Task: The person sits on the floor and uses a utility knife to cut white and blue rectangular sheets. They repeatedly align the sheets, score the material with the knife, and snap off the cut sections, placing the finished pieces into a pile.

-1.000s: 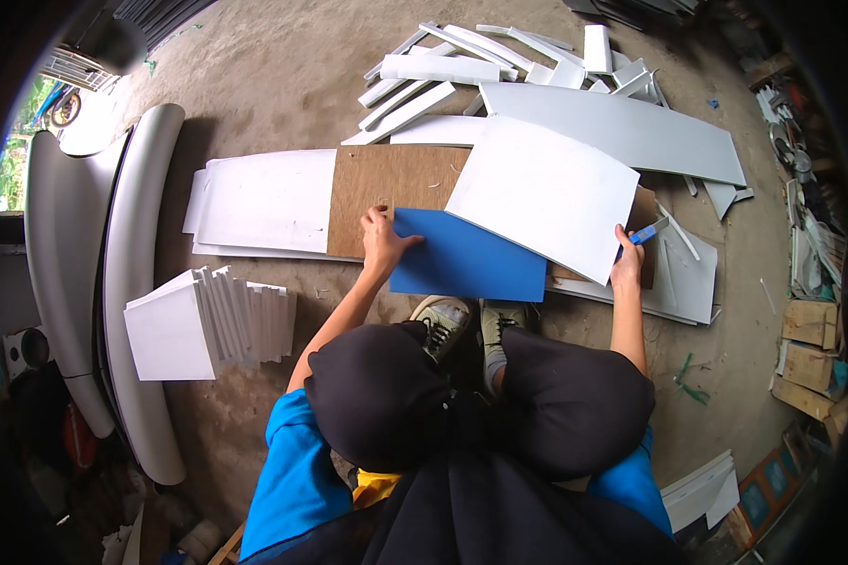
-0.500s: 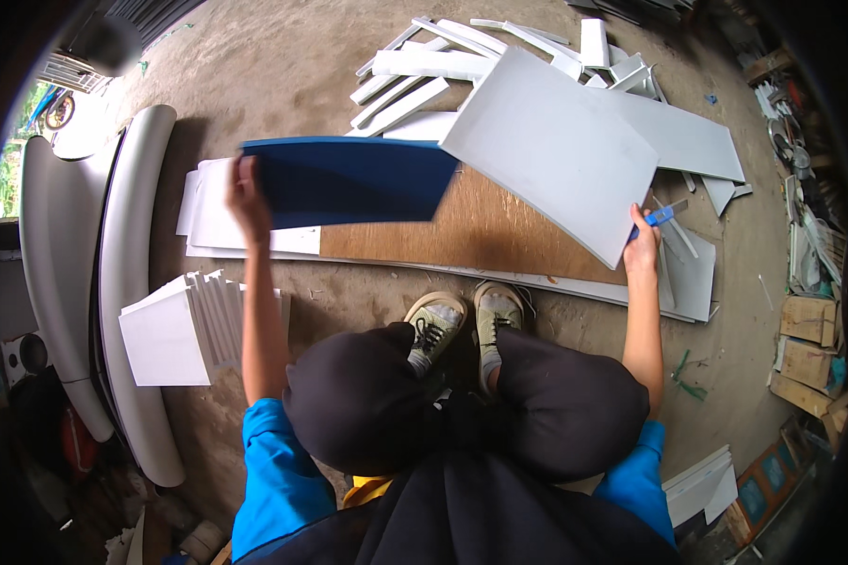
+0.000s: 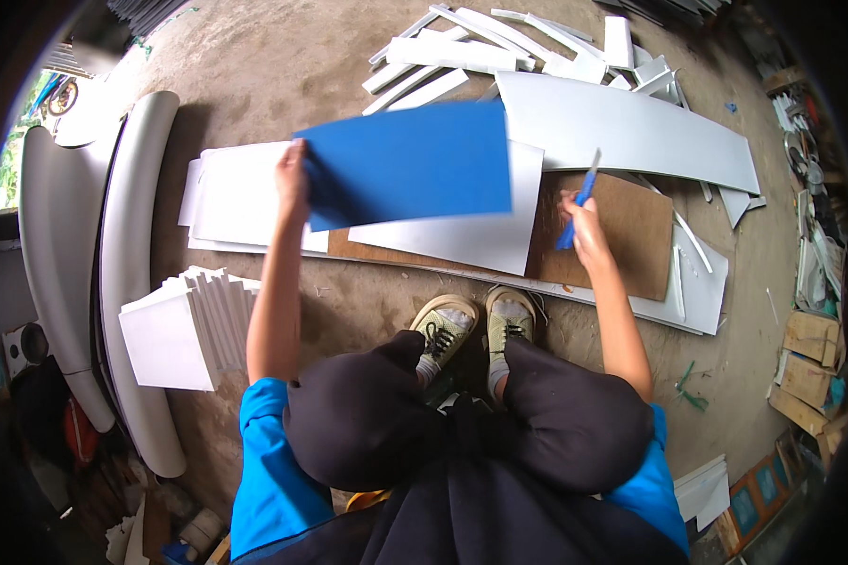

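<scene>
My left hand [image 3: 292, 177] is closed on the left edge of a flat blue sheet [image 3: 410, 165], holding it raised and tilted. Beneath it a white sheet [image 3: 499, 235] lies on the brown wooden board [image 3: 612, 235], partly hidden by the blue one. My right hand [image 3: 586, 231], to the right of both sheets, grips a blue utility knife [image 3: 580, 205], its blade pointing up and away from me. More white sheets [image 3: 240, 198] lie flat at the left end of the board.
Beyond the board are a long white panel [image 3: 631, 127] and a heap of white offcut strips [image 3: 452, 55]. Several white sheets stand bundled [image 3: 174, 339] at my left, near two large white rolls [image 3: 139, 282]. My shoes [image 3: 446, 325] are close to the board's near edge.
The white sheet has left my right hand and now lies on the board. My right hand moved left with the knife. The blue sheet shifted right and its bright face turned toward me.
</scene>
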Action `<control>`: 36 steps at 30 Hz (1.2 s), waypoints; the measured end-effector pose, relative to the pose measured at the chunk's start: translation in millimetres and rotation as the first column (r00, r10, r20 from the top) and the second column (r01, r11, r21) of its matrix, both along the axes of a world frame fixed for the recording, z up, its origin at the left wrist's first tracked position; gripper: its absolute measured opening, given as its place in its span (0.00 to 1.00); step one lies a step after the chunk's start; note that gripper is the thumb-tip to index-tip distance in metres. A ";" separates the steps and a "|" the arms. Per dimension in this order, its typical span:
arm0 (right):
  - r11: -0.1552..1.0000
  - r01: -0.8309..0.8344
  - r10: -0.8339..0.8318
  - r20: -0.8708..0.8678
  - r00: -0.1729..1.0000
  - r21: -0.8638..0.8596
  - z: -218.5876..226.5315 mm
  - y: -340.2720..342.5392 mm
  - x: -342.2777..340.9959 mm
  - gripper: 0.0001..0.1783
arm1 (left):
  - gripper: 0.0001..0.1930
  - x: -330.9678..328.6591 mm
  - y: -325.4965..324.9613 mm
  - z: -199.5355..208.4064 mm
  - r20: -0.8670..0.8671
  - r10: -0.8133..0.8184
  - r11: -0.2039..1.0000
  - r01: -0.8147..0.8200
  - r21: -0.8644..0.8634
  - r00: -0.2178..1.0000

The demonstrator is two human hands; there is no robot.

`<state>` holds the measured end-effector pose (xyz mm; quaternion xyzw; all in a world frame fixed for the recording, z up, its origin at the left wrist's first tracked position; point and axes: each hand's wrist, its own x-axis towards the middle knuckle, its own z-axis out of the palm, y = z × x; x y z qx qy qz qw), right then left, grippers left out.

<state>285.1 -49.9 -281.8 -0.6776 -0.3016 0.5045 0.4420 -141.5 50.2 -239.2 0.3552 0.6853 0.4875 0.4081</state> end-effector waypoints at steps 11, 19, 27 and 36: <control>0.989 0.062 -0.040 0.162 0.986 -0.135 -9.4 -21.5 -26.6 0.12 | 0.30 54.3 -14.3 -60.7 -0.735 -0.277 0.942 0.326 -0.080 0.619; 0.985 -0.167 0.141 0.402 0.905 0.030 -34.9 8.2 -32.2 0.15 | 0.33 62.0 -69.1 -71.9 -0.697 -0.332 0.938 0.302 -0.170 0.636; 0.998 -0.065 0.042 0.767 0.641 0.000 -33.9 -8.7 26.9 0.27 | 0.32 66.3 -95.0 -67.2 -0.758 -0.296 0.955 0.209 -0.212 0.582; 0.958 -0.213 0.163 0.246 0.956 0.194 -19.6 3.3 -26.9 0.16 | 0.30 59.6 -78.8 -66.0 -0.710 -0.342 0.928 0.339 -0.153 0.615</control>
